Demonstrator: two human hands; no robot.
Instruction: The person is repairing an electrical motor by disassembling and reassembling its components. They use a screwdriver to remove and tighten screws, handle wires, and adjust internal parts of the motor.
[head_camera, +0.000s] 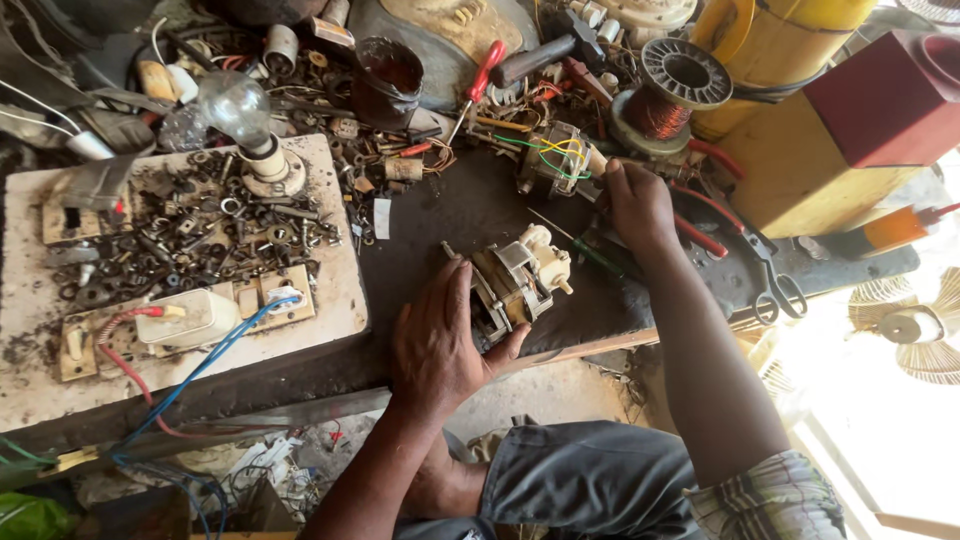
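Palm-down, left hand (435, 345) grip clamps the small motor (515, 283); right hand (638, 205) reaches out, grip unclear.

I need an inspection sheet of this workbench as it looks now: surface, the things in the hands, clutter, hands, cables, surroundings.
Surface: dark, dirty workbench; a white board lies on its left part.
Job's things: small electric motor with cream plastic end; second motor part with yellow and green wires.
Clutter: nuts and washers, light bulb, copper wire spool, red-handled screwdriver, scissors, red-handled pliers.
Grippers: left hand grips the small electric motor; right hand reaches beside the wired part, grasp unclear.
Cables: blue and red wires hang off the board edge.
Surroundings: yellow drum, red box, fan.
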